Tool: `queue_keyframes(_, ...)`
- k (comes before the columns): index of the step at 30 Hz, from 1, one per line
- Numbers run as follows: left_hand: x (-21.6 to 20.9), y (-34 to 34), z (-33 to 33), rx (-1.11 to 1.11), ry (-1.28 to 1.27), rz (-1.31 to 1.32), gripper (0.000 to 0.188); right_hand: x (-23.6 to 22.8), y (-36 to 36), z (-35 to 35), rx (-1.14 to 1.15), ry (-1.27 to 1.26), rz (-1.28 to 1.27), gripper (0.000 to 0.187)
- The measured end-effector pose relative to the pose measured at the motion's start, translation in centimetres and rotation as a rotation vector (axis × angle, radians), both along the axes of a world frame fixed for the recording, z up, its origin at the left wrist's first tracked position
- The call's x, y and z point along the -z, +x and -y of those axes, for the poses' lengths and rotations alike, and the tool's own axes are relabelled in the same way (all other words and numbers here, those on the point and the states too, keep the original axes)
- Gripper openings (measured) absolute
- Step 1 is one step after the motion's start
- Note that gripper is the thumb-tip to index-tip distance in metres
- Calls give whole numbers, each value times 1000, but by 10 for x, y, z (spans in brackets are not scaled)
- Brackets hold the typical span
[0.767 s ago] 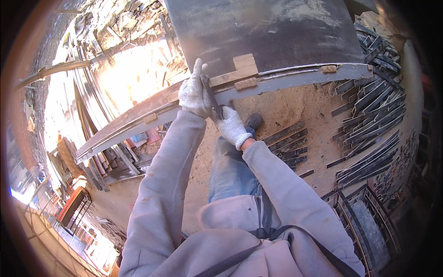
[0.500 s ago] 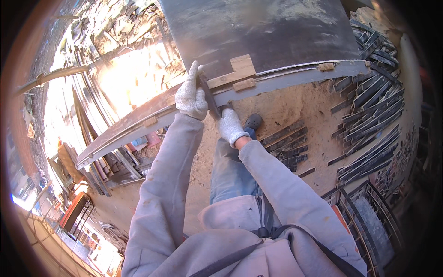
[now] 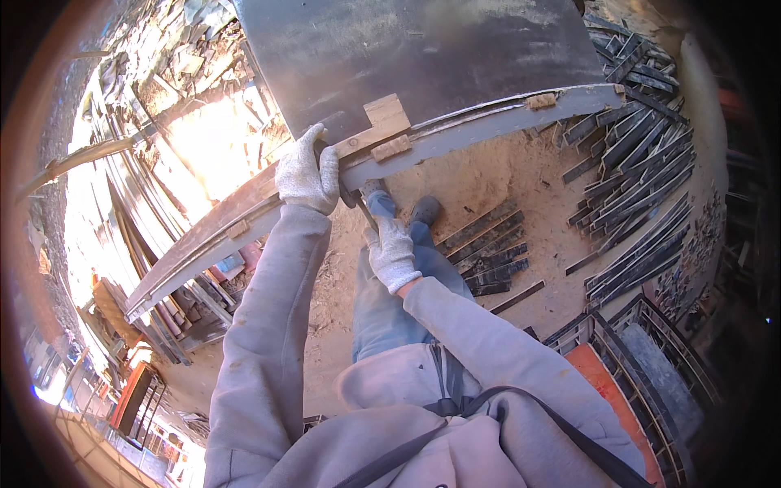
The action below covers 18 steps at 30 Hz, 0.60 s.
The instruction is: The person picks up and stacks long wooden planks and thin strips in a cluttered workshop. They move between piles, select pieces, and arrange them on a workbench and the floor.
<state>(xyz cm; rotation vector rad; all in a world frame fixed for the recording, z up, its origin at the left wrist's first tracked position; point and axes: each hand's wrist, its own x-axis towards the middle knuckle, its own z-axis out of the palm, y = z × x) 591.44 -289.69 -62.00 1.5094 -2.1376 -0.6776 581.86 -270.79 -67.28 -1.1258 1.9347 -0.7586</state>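
My left hand (image 3: 306,180), in a whitish knit glove, is at the near edge of a long grey beam (image 3: 455,154). Its fingers and thumb close round a short dark strip (image 3: 348,195) that crosses this edge; the glove hides much of it. Lower and to the right, my gloved right hand (image 3: 392,250) is closed round the slim handle of a tool (image 3: 368,214). The handle slants up toward the strip's lower end; the kind of tool is unclear. Just right of my left hand, a pale wooden block (image 3: 386,115) rests on the beam.
A large dark panel (image 3: 423,49) lies beyond the beam. Smaller wood blocks (image 3: 391,148) sit along its edge. Stacked dark strips (image 3: 634,171) cover the ground at right, with more strips (image 3: 488,244) near my feet. Metal racks (image 3: 643,366) stand at lower right; long boards lie left.
My right hand has dropped down and away from the beam with the tool, exposing its handle. My left hand still grips the dark strip. The view has shifted, moving the beam up and left.
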Motion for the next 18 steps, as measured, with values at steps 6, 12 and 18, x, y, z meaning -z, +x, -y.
queue_keyframes(6,-1,2,-4,8,-53,-14,38,-9,-7,-17,437,293,991,52)
queue_keyframes(12,-1,-1,1,66,-54,10,25,12,-1,-42,173,74,467,63)
queue_keyframes(18,0,0,-1,72,-61,-27,20,25,-5,-31,806,596,1959,39)
